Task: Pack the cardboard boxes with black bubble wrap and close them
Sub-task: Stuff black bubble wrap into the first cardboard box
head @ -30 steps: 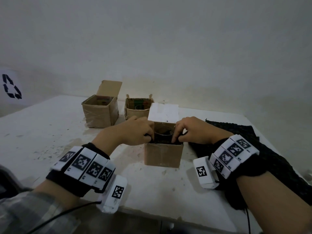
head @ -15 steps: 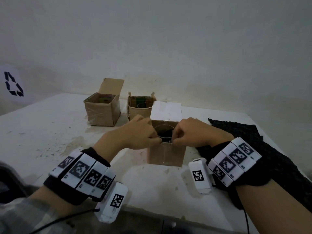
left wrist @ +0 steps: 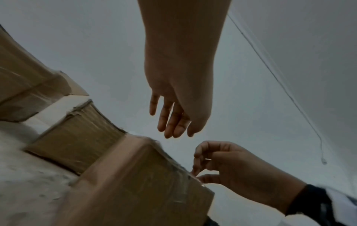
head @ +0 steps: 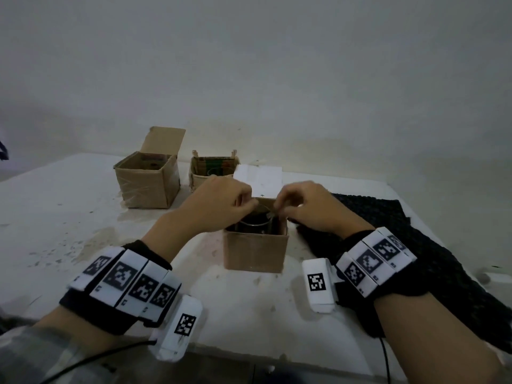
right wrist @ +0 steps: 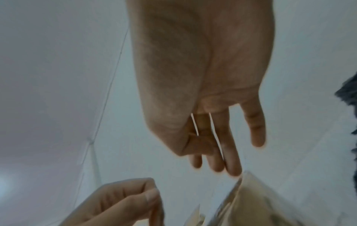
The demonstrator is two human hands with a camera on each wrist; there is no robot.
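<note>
A small open cardboard box (head: 255,250) stands mid-table with its white back flap (head: 260,178) raised. Inside it I see a clear glass rim (head: 253,223) against dark bubble wrap. My left hand (head: 243,200) hovers over the box's left rim with thumb and fingers pinched on a small side flap. My right hand (head: 282,209) pinches the opposite side flap at the right rim. The left wrist view shows the right hand (left wrist: 212,166) pinching at the box's top edge (left wrist: 135,183). In the right wrist view the left hand (right wrist: 135,201) is pinched.
Two more open cardboard boxes (head: 148,184) (head: 213,170) stand behind and to the left. A large sheet of black bubble wrap (head: 388,217) lies on the table (head: 69,217) to the right, under my right forearm. A wall rises behind the table.
Both hands have come up from inside the box to its rim and now pinch the side flaps. The glass rim has come into sight.
</note>
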